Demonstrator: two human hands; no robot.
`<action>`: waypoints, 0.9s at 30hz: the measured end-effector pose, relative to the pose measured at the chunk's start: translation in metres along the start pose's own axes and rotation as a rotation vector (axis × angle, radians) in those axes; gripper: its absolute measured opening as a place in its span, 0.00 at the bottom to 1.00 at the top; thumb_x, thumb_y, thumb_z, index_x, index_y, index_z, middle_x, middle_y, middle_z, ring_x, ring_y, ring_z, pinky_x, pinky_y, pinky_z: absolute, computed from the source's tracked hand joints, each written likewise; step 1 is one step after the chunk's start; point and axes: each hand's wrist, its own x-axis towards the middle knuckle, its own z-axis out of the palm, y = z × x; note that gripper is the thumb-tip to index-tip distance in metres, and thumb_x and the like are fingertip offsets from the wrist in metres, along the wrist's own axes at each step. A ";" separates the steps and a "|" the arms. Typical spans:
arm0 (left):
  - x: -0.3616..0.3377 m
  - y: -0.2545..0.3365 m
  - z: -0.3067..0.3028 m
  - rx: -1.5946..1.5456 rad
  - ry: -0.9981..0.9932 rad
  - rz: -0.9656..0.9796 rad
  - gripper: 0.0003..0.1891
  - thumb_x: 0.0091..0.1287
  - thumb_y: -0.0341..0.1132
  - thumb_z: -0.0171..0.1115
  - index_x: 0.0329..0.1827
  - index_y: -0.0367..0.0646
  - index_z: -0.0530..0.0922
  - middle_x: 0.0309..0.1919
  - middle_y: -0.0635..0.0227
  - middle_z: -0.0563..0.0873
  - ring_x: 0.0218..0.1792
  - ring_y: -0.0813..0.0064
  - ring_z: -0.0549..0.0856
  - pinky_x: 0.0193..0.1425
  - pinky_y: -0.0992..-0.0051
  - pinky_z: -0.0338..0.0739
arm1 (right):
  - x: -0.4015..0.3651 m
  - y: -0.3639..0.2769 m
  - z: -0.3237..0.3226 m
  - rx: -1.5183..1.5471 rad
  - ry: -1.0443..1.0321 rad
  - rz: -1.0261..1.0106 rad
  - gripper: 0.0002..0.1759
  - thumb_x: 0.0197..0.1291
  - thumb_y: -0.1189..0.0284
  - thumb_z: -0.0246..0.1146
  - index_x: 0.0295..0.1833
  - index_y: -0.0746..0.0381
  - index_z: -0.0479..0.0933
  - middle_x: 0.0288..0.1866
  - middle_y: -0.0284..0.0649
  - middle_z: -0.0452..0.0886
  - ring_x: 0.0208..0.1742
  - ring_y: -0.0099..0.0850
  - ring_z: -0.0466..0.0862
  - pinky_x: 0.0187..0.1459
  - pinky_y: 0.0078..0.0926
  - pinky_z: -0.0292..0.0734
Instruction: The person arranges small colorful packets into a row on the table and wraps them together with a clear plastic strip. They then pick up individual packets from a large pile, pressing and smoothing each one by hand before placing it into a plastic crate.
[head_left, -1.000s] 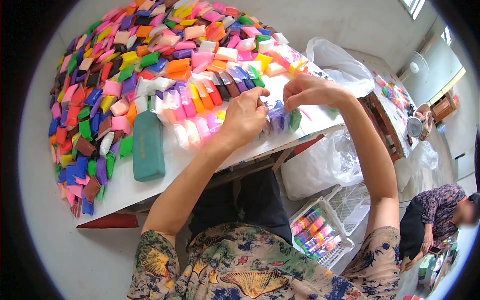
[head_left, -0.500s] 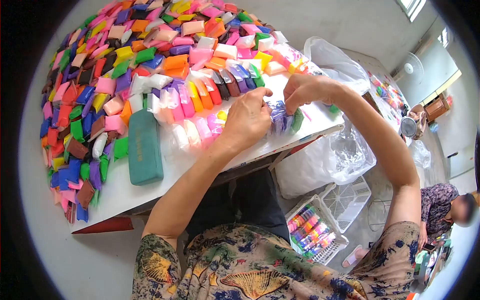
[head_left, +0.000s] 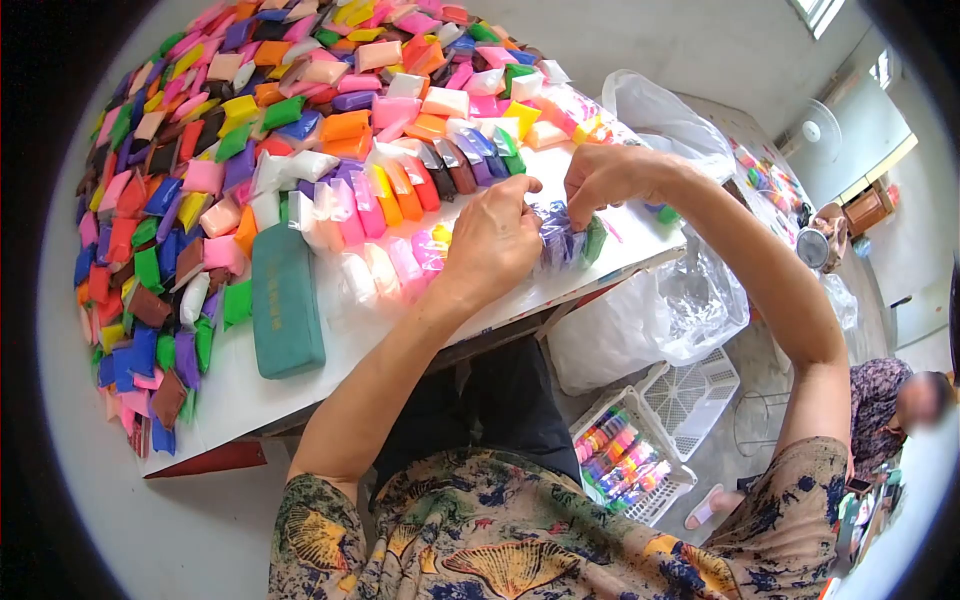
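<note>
Little shifts: the left hand [head_left: 492, 240] and right hand [head_left: 600, 180] stay pinched on the bag [head_left: 560, 235] of purple packets at the tabletop's [head_left: 340, 345] near edge, so the handling seems only midway.

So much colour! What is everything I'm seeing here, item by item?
table: one, white, under everything
packets: too many to count, many colours, heaped on its far side
case: one, teal, beside the packets
small bag: one, clear with purple packets inside, right of the case
plastic bags: two, clear, table's right end
baskets: two, white, floor; one holds coloured packs
fans: two, whitish, far right
other person: one, patterned top, far right
left hand: one, pinching the small bag
right hand: one, pinching its top
</note>
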 end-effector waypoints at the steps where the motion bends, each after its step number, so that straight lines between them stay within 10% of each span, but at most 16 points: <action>1: 0.000 0.000 0.000 -0.001 0.002 0.000 0.19 0.66 0.28 0.61 0.59 0.34 0.80 0.30 0.63 0.83 0.34 0.71 0.83 0.43 0.69 0.77 | 0.000 0.001 0.001 -0.002 0.002 -0.010 0.12 0.42 0.68 0.72 0.29 0.66 0.85 0.22 0.33 0.78 0.27 0.23 0.75 0.28 0.26 0.64; 27: -0.001 0.001 0.000 0.017 0.008 -0.015 0.19 0.65 0.27 0.61 0.59 0.34 0.80 0.30 0.62 0.83 0.35 0.70 0.84 0.44 0.68 0.77 | -0.024 0.068 0.029 0.341 0.266 -0.233 0.20 0.60 0.54 0.71 0.37 0.62 0.87 0.30 0.33 0.84 0.36 0.23 0.79 0.36 0.25 0.71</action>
